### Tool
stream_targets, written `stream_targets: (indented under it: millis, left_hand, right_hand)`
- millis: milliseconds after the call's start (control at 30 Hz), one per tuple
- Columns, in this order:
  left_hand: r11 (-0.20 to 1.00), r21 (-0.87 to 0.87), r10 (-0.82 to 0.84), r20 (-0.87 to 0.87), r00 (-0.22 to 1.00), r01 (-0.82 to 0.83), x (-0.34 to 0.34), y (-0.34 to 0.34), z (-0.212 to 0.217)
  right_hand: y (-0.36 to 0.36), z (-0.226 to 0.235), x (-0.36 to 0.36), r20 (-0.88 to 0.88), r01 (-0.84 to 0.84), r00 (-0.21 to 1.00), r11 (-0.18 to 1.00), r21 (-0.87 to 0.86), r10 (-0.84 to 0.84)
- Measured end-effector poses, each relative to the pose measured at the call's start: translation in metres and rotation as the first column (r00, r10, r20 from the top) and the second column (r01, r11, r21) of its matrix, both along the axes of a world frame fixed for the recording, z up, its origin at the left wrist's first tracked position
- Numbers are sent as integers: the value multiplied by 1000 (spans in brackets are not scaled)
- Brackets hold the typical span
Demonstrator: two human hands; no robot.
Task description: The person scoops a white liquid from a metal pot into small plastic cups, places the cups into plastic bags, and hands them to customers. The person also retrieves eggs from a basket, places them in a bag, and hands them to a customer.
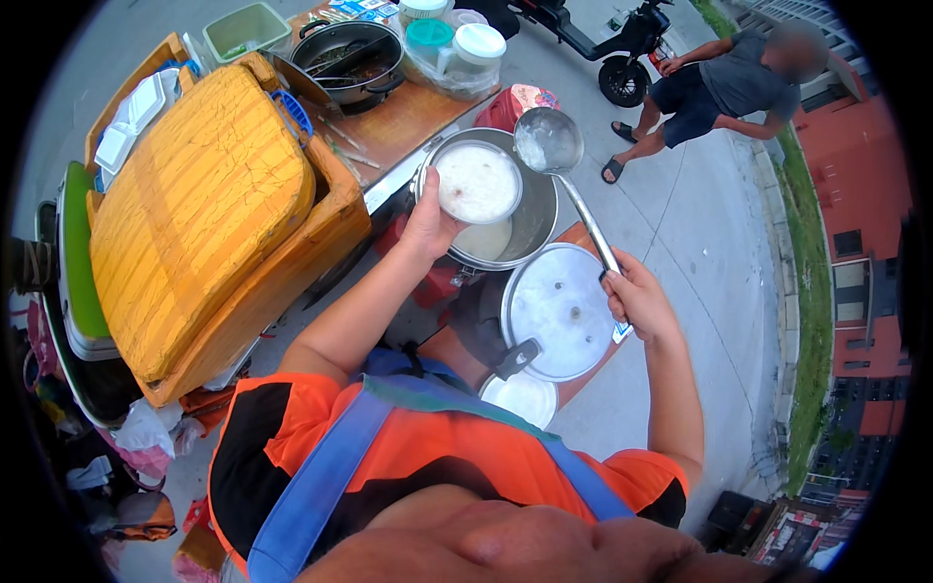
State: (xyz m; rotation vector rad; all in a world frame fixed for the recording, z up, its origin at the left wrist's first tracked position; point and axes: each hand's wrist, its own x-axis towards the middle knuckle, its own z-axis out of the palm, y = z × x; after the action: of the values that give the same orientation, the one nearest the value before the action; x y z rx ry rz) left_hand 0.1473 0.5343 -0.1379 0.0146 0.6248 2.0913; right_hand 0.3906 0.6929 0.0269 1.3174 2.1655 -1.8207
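My left hand [431, 225] grips the rim of a round bowl [478, 183] filled with a white, cloudy food that looks like porridge or soup. The bowl is over the left part of a deep metal pot [542, 206], in which some pale liquid [483, 239] shows. My right hand [639, 296] is closed round the handle of a metal ladle [550, 141]. The ladle's head is above the pot's far right rim, apart from the bowl, with a wet whitish film in it. Near my right hand lies a large round metal lid [552, 309].
At left stands a bulky yellow-orange box [199, 214] with a cracked surface. A divided black pan [348, 60] and lidded tubs [476, 47] sit on the brown table [389, 131]. A person [724, 87] stands far right beside an electric scooter [622, 58]. A white round container [520, 396] is near me.
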Motion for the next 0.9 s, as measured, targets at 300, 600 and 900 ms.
stream_targets:
  millis: [300, 600, 900]
  left_hand:
    - [996, -29, 78, -63, 995, -80, 4, -41, 59]
    - [967, -68, 236, -143, 961, -247, 1, -139, 105]
    - [888, -77, 435, -180, 883, -453, -5, -287, 127]
  right_hand:
    - [38, -153, -111, 704, -780, 625, 321, 538, 338]
    - [-2, -224, -180, 835, -923, 321, 346, 170, 447]
    - [-179, -95, -222, -510, -626, 515, 708, 326, 689]
